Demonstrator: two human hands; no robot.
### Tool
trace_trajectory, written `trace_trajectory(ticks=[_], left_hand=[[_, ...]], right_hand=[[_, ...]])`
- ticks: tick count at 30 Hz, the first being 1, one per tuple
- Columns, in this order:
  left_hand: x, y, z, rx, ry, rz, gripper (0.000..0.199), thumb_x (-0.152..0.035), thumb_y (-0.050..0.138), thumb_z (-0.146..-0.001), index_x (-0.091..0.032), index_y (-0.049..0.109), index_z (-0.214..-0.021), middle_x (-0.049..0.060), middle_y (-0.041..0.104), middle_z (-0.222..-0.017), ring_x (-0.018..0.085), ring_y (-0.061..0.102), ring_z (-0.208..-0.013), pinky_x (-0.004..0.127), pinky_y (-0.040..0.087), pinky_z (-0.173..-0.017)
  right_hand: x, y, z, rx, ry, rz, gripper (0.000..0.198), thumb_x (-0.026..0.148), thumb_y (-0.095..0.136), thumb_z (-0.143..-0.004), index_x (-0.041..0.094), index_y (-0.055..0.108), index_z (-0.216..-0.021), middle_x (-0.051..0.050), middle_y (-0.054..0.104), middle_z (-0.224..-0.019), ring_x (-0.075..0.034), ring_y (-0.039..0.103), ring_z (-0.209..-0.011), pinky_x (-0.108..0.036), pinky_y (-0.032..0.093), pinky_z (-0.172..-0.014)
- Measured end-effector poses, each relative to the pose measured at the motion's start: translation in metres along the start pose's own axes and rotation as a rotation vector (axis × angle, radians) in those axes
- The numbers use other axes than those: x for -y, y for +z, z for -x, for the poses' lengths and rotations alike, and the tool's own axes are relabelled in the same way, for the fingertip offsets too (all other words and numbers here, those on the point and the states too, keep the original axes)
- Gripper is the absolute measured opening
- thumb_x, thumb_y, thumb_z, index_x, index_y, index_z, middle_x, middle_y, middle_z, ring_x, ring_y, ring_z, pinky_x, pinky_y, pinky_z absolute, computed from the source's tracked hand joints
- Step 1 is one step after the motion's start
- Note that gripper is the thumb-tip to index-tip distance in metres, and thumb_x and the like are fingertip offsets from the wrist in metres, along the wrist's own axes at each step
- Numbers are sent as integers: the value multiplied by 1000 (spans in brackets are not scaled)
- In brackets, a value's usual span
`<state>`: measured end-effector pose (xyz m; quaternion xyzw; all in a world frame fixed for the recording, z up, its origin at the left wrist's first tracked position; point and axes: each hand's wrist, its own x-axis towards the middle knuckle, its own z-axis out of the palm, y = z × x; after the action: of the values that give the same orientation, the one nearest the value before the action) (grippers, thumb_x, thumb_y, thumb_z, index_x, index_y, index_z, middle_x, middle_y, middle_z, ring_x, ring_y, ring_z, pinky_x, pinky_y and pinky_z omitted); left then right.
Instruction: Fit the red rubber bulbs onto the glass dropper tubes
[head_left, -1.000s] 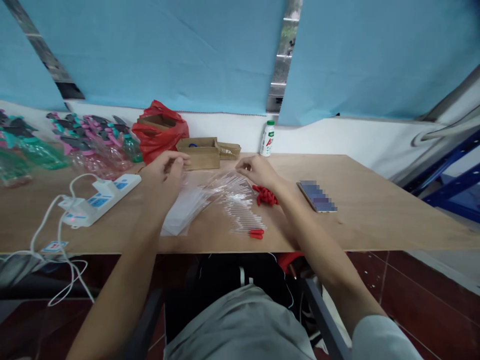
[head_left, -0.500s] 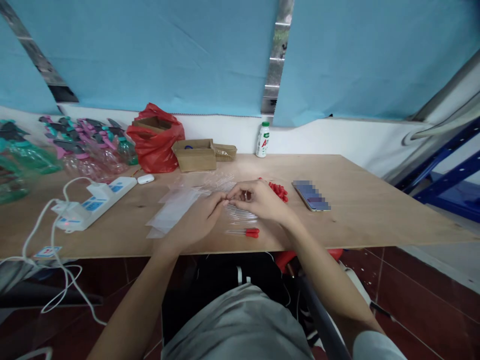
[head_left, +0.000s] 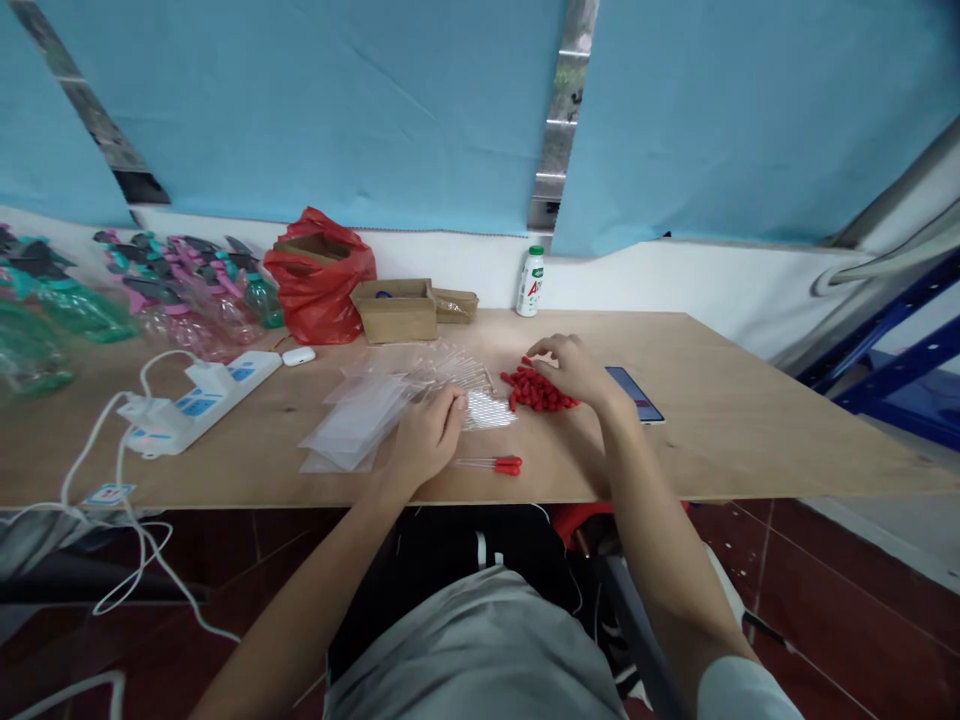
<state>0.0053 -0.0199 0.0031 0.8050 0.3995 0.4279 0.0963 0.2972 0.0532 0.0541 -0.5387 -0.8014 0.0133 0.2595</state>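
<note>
Near the front edge of the surface (head_left: pixel 750 420), my left grip (head_left: pixel 429 438) is pressing thumb against forefinger; I cannot tell whether it is holding anything. Farther from that edge, my right grip (head_left: pixel 574 370) is curving partly open over the red caps (head_left: pixel 541 393); I cannot tell whether one is caught. Clear tubes (head_left: pixel 489 411) are lying between both grips, red-capped tubes (head_left: pixel 508 465) nearer the edge.

Clear pink & green plastic spray bottles (head_left: pixel 187 328) are crowding far l., nr a long white power strip (head_left: pixel 199 405); a green-capped white plastic bottle (head_left: pixel 530 285) is standing r. of a red plastic bag (head_left: pixel 322 305).
</note>
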Motion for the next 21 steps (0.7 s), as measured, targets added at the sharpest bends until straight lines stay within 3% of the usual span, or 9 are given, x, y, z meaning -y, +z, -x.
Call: trace_trajectory(ticks=[3, 7, 9, 13, 17, 21], left_hand=[[1, -12, -2, -3, -25, 79, 30, -36, 34, -115, -24, 50, -93, -1, 57, -77, 18, 56, -70, 33, 40, -71], [-5, -29, -6, 203, -15, 37, 34, -40, 34, -116, -24, 52, -92, -1, 58, -78, 18, 58, -74, 34, 40, -74], [-8, -32, -8, 246, -1, -3, 32, -40, 37, -116, -24, 58, -98, 0, 65, -84, 20, 62, -81, 35, 42, -77], [-7, -23, -11, 195, -14, -24, 27, -39, 43, -114, -25, 66, -111, 3, 76, -102, 22, 70, -94, 35, 47, -83], [2, -8, -14, 126, -34, -89, 28, -37, 45, -113, -23, 69, -113, 4, 78, -100, 22, 71, -89, 34, 48, -82], [8, 0, -11, 137, -4, -145, 28, -36, 45, -113, -23, 70, -115, 5, 78, -100, 23, 71, -90, 34, 48, -82]], right_hand=[[-4, 0, 13, 79, 5, 44, 26, 20, 63, -98, 19, 82, -115, -13, 78, -112, -28, 66, -104, -38, 47, -100], [4, 5, 30, 76, -34, 73, 27, 15, 64, -96, 23, 85, -111, -12, 75, -111, -28, 64, -106, -38, 45, -103], [9, 9, 36, 81, -50, 90, 25, 18, 65, -97, 26, 85, -110, -12, 73, -113, -28, 63, -105, -38, 44, -103], [18, 15, 40, 101, -24, 190, 20, 30, 71, -98, 24, 83, -114, -14, 72, -120, -31, 61, -109, -41, 45, -102], [24, 17, 40, 90, 16, 262, 21, 32, 72, -97, 21, 80, -113, -15, 74, -124, -33, 59, -114, -43, 45, -99], [30, 20, 40, 89, 6, 249, 21, 29, 69, -99, 22, 79, -116, -14, 76, -126, -31, 61, -114, -41, 45, -100]])
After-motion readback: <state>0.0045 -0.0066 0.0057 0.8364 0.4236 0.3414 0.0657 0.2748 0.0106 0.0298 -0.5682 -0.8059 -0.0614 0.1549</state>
